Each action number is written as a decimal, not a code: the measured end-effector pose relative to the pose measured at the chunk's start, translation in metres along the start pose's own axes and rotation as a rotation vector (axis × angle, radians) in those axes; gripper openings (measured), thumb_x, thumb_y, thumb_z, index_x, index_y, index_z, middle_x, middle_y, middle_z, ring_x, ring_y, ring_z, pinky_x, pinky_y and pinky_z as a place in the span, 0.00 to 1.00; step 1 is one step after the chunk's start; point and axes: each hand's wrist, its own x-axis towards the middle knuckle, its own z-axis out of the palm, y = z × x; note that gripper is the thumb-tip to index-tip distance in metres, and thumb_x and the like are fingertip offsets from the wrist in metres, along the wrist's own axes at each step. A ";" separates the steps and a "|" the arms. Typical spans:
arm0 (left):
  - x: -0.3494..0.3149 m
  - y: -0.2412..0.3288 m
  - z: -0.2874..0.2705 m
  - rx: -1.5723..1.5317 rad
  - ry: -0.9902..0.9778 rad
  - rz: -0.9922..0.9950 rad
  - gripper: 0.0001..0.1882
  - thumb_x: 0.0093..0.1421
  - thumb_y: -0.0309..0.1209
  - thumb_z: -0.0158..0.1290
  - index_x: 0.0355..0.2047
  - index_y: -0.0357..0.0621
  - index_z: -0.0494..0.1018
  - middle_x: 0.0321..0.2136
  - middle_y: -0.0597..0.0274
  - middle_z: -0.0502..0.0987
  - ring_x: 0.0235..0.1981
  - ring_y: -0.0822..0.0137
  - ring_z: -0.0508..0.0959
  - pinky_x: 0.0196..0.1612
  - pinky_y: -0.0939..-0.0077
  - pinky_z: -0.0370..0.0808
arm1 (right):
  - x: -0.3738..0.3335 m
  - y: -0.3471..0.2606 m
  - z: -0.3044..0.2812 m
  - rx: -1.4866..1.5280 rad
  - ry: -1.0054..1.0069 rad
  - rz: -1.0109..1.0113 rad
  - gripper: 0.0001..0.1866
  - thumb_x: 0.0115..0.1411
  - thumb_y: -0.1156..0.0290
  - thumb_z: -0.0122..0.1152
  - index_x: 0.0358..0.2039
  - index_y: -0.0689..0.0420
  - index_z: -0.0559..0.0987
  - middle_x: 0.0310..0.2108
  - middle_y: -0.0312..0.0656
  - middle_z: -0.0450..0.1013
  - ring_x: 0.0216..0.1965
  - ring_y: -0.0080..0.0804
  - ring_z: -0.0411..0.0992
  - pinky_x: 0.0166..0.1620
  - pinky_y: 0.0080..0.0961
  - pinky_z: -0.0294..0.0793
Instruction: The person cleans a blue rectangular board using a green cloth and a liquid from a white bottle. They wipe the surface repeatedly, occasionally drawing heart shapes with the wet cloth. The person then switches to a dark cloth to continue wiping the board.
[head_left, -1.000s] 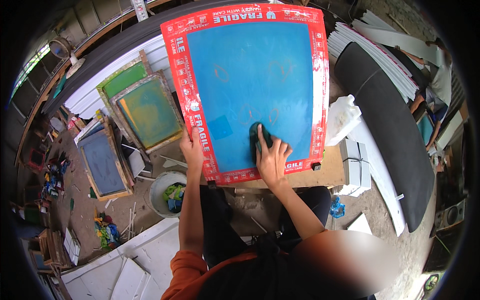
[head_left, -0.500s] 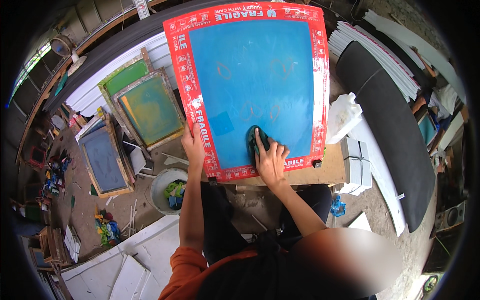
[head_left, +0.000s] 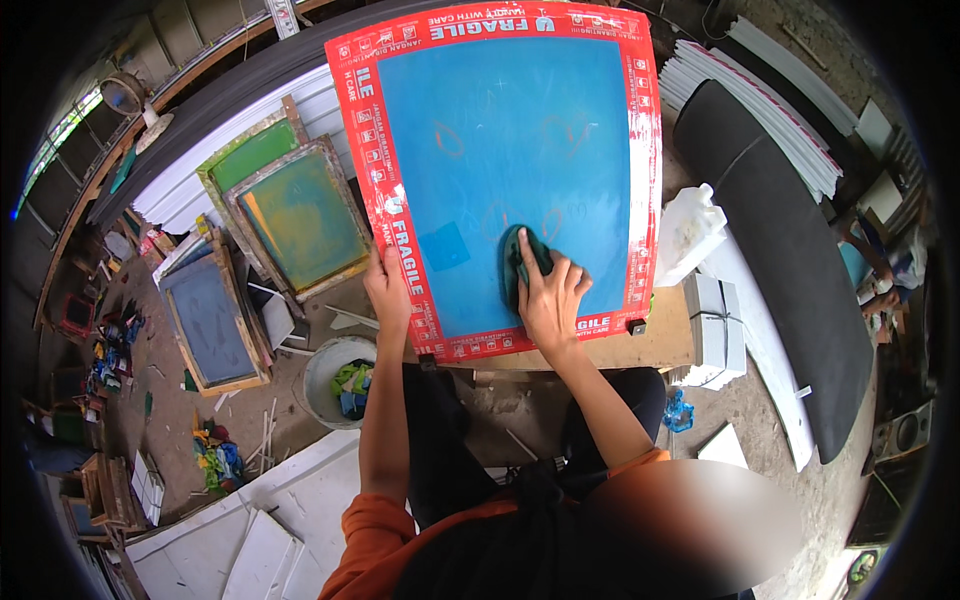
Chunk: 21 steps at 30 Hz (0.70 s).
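A screen-printing frame (head_left: pixel 510 130) stands tilted in front of me, its blue mesh bordered with red tape that carries white print. My left hand (head_left: pixel 390 290) grips its left edge, thumb over the red tape. Low on the blue mesh, my right hand (head_left: pixel 552 300) presses a bunched dark green cloth (head_left: pixel 516 268) against the surface, index finger stretched along it. Faint orange rings and pale marks show on the mesh, along with a darker blue square patch left of the cloth. Beneath the frame is a wooden tabletop (head_left: pixel 655 345).
On the left lean several other screens (head_left: pixel 300 225), above a grey bucket (head_left: pixel 325 400) with colourful rags. A white jug (head_left: pixel 690 235) and tied white stack (head_left: pixel 714 325) stand right, beside a long black sheet (head_left: pixel 775 250). Another person's hand (head_left: pixel 880 298) shows far right.
My right hand and the green cloth have slid a little up the mesh and slightly right. My left hand keeps its hold. At far right, the other person has shifted.
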 end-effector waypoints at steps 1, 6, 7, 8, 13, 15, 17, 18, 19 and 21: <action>0.000 -0.001 0.000 0.011 0.000 0.002 0.16 0.65 0.36 0.41 0.45 0.36 0.69 0.23 0.60 0.74 0.23 0.74 0.71 0.29 0.74 0.69 | 0.000 -0.001 0.001 0.022 -0.013 0.022 0.34 0.51 0.67 0.58 0.61 0.40 0.62 0.40 0.47 0.61 0.41 0.43 0.58 0.49 0.42 0.52; -0.001 0.002 0.001 0.013 -0.001 -0.002 0.18 0.66 0.38 0.38 0.45 0.35 0.68 0.24 0.57 0.74 0.24 0.70 0.72 0.31 0.72 0.69 | -0.034 -0.006 0.004 0.081 -0.067 -0.023 0.37 0.49 0.68 0.60 0.61 0.41 0.61 0.41 0.46 0.60 0.40 0.42 0.59 0.49 0.43 0.54; 0.000 0.001 0.000 0.006 -0.004 -0.002 0.18 0.66 0.38 0.38 0.45 0.35 0.68 0.24 0.57 0.74 0.24 0.70 0.72 0.31 0.72 0.69 | -0.036 -0.004 0.003 0.048 -0.075 -0.046 0.38 0.48 0.68 0.60 0.62 0.40 0.60 0.41 0.45 0.60 0.41 0.41 0.59 0.49 0.45 0.55; 0.001 0.000 0.000 -0.001 -0.008 -0.002 0.19 0.66 0.38 0.38 0.45 0.35 0.68 0.24 0.57 0.74 0.24 0.70 0.72 0.31 0.71 0.69 | -0.031 0.000 0.005 0.033 -0.069 -0.021 0.39 0.48 0.68 0.60 0.62 0.40 0.60 0.42 0.45 0.60 0.41 0.41 0.59 0.50 0.45 0.54; -0.002 0.004 -0.002 0.061 -0.012 -0.005 0.20 0.66 0.38 0.36 0.47 0.34 0.67 0.27 0.57 0.74 0.27 0.70 0.72 0.34 0.72 0.69 | 0.012 0.009 0.008 -0.013 0.073 0.044 0.40 0.47 0.68 0.61 0.62 0.43 0.59 0.47 0.47 0.59 0.45 0.43 0.58 0.50 0.44 0.54; -0.003 0.007 -0.003 0.065 -0.034 -0.050 0.20 0.67 0.37 0.34 0.45 0.33 0.67 0.29 0.59 0.74 0.29 0.72 0.71 0.36 0.74 0.69 | 0.000 0.002 0.005 0.038 0.027 0.023 0.39 0.48 0.67 0.61 0.62 0.50 0.59 0.49 0.46 0.58 0.48 0.44 0.57 0.52 0.43 0.53; -0.002 0.007 -0.004 0.050 -0.041 -0.051 0.19 0.67 0.37 0.34 0.45 0.33 0.67 0.28 0.59 0.74 0.28 0.73 0.71 0.35 0.74 0.69 | -0.025 -0.007 0.007 0.117 -0.033 -0.005 0.38 0.48 0.67 0.61 0.61 0.53 0.60 0.50 0.46 0.57 0.50 0.43 0.56 0.53 0.42 0.52; -0.003 0.007 -0.005 0.040 -0.049 -0.054 0.19 0.67 0.37 0.34 0.45 0.33 0.67 0.28 0.60 0.74 0.28 0.73 0.71 0.35 0.74 0.69 | -0.043 -0.010 0.010 0.125 -0.028 -0.056 0.38 0.48 0.66 0.61 0.61 0.54 0.60 0.51 0.45 0.57 0.51 0.42 0.55 0.54 0.42 0.52; -0.003 0.006 -0.004 0.037 -0.040 -0.038 0.19 0.67 0.37 0.34 0.45 0.33 0.67 0.28 0.60 0.74 0.27 0.73 0.71 0.34 0.74 0.69 | -0.056 -0.014 0.012 0.134 -0.021 -0.110 0.38 0.47 0.66 0.61 0.60 0.55 0.61 0.51 0.44 0.56 0.52 0.41 0.55 0.54 0.42 0.52; -0.004 0.004 -0.003 0.034 -0.020 -0.008 0.19 0.67 0.37 0.35 0.45 0.33 0.67 0.27 0.61 0.73 0.27 0.73 0.70 0.34 0.74 0.69 | -0.066 -0.015 0.016 0.092 -0.061 -0.160 0.36 0.48 0.65 0.59 0.59 0.54 0.63 0.51 0.43 0.56 0.52 0.40 0.54 0.54 0.40 0.52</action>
